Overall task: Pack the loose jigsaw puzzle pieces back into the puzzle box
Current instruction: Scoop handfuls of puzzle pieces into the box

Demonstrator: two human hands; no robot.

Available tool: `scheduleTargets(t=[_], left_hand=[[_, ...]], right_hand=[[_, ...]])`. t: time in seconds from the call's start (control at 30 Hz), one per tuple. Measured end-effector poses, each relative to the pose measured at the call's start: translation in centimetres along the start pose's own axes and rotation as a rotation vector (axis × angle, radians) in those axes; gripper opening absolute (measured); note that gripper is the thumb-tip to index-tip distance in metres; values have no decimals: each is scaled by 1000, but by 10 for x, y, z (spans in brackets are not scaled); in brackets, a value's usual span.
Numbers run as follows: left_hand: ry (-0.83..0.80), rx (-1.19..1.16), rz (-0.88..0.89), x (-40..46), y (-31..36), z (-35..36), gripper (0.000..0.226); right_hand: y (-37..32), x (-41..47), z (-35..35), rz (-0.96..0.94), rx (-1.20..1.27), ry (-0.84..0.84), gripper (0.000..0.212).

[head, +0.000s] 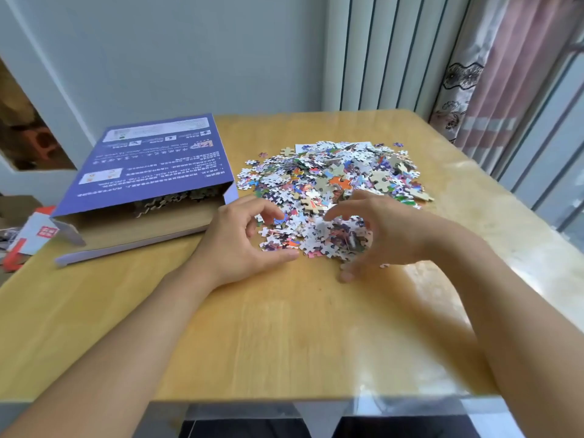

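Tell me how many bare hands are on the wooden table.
2. The left hand cups the near-left edge of the loose puzzle piece pile; the right hand cups its near-right edge.

Head camera looks forward and down, close over the table.

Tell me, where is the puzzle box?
The puzzle box lies on the table's left side, its open end facing the puzzle pieces, beside the left hand.

My table is pale wood under a clear, glossy plastic sheet. The puzzle pieces are printed card with grey-brown backs, and the box is smooth purple cardboard, plain brown inside. The curtain is patterned cloth.
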State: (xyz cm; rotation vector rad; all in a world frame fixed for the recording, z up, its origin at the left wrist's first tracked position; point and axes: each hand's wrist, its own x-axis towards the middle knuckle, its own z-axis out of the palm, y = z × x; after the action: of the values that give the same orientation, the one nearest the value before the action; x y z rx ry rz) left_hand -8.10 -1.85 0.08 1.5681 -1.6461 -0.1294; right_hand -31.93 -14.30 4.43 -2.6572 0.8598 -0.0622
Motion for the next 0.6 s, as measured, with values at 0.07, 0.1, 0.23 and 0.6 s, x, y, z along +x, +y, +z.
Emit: scheduleTargets(t=[0.07,0.1,0.23,0.6], left_hand=[[-38,16,23,-1,0,0,53],[-53,18,28,0,0,1,53],[-59,11,33,4,-1,4,50],[91,-182,-79,5,-1,5,32]], right_hand=[[1,4,3,-32,-26,26,73],[1,5,5,-49,-33,48,62],[-1,13,9,-76,-60,167,32],[3,18,4,94,473,517,9]])
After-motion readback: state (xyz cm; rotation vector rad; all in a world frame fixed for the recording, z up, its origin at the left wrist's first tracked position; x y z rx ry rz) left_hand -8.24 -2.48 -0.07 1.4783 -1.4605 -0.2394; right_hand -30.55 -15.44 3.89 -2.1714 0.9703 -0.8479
